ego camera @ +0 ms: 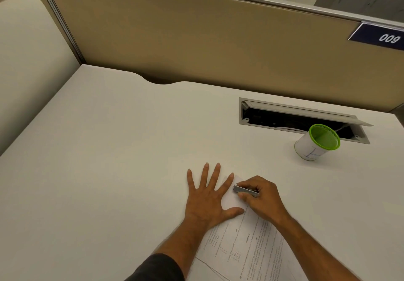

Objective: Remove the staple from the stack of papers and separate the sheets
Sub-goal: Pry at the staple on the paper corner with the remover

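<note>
A stack of printed papers (247, 245) lies on the white desk (109, 149), slanting from the bottom edge up toward the middle. My left hand (207, 197) lies flat on its upper part, fingers spread. My right hand (260, 195) is closed around a small silver metal staple remover (243, 190). The tool's tip sits at the paper's top corner, just right of my left index finger. The staple itself is not visible.
A white pen cup with a green rim (317, 143) stands at the right. Behind it is an open cable tray slot (301, 119) set in the desk. Beige partition walls (196, 47) close off the back and left.
</note>
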The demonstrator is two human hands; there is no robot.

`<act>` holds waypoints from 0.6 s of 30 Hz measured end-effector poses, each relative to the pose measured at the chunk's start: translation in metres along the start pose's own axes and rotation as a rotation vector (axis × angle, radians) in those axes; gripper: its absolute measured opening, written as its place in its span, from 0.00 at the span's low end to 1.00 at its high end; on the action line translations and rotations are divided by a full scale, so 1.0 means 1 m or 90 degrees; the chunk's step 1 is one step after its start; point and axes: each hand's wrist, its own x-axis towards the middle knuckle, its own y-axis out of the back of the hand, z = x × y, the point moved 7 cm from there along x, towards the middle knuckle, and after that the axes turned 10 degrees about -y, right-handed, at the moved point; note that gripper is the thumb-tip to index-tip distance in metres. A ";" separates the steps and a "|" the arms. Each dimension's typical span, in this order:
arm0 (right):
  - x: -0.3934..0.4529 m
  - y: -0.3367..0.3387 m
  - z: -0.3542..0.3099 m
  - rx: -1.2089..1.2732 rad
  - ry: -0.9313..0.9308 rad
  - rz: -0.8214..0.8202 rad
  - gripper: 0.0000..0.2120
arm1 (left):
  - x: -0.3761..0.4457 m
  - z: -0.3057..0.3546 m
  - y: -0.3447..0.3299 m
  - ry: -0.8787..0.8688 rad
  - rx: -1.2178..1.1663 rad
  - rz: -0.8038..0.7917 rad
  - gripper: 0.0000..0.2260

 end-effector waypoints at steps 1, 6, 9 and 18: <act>0.000 0.000 0.000 -0.001 0.002 -0.002 0.12 | 0.000 0.000 0.000 0.000 0.001 -0.001 0.44; 0.003 -0.001 0.003 -0.007 0.006 -0.013 0.12 | 0.000 0.000 0.000 0.000 0.005 -0.004 0.44; 0.004 -0.002 0.003 -0.013 0.004 -0.019 0.12 | 0.000 0.000 0.000 0.000 0.003 -0.003 0.43; 0.011 -0.002 -0.004 -0.016 -0.006 -0.043 0.10 | 0.000 0.000 0.001 0.003 0.005 -0.004 0.43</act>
